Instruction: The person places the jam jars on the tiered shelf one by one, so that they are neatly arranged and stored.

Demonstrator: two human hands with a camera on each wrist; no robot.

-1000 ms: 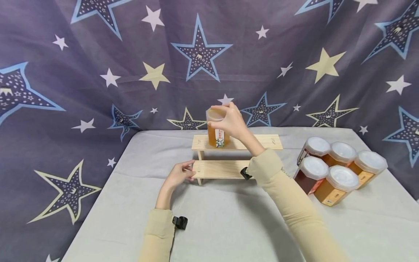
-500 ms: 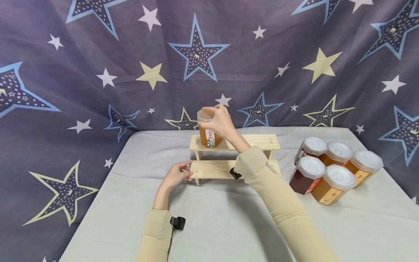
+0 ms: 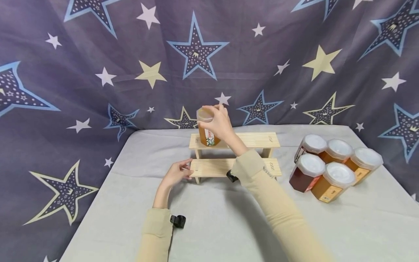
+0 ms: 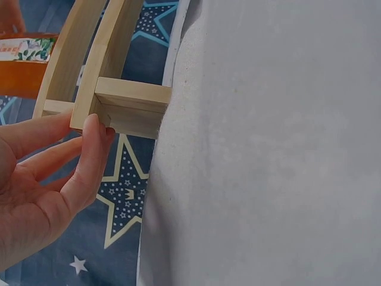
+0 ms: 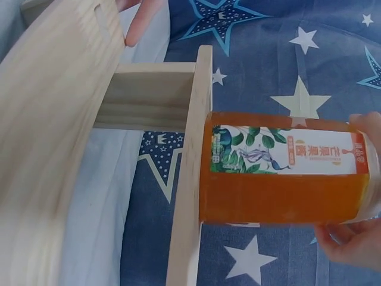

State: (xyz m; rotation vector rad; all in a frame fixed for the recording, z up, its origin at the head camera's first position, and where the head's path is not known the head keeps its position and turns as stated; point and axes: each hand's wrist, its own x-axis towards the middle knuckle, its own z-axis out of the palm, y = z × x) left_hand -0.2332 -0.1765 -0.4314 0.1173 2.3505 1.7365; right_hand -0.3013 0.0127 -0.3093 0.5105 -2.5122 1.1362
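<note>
A jar of orange jam (image 3: 207, 135) with a white lid and a floral label stands upright at the left end of the upper tier of a two-tier wooden shelf (image 3: 235, 166). My right hand (image 3: 216, 122) grips the jar around its lid from above. In the right wrist view the jam jar's (image 5: 286, 199) base meets the upper board (image 5: 189, 179). My left hand (image 3: 176, 174) pinches the left end of the lower tier. Its thumb and fingers meet at the board's corner in the left wrist view, where the wooden shelf (image 4: 86, 83) shows end-on.
Several lidded jars stand grouped on the table to the right of the shelf, among them a dark red jar (image 3: 307, 173) and an amber jar (image 3: 334, 183). A star-patterned curtain (image 3: 131, 72) hangs behind the grey cloth-covered table (image 3: 209, 225).
My right hand has shifted the jam jar left along the upper tier to its left end. My left hand keeps its hold on the lower tier.
</note>
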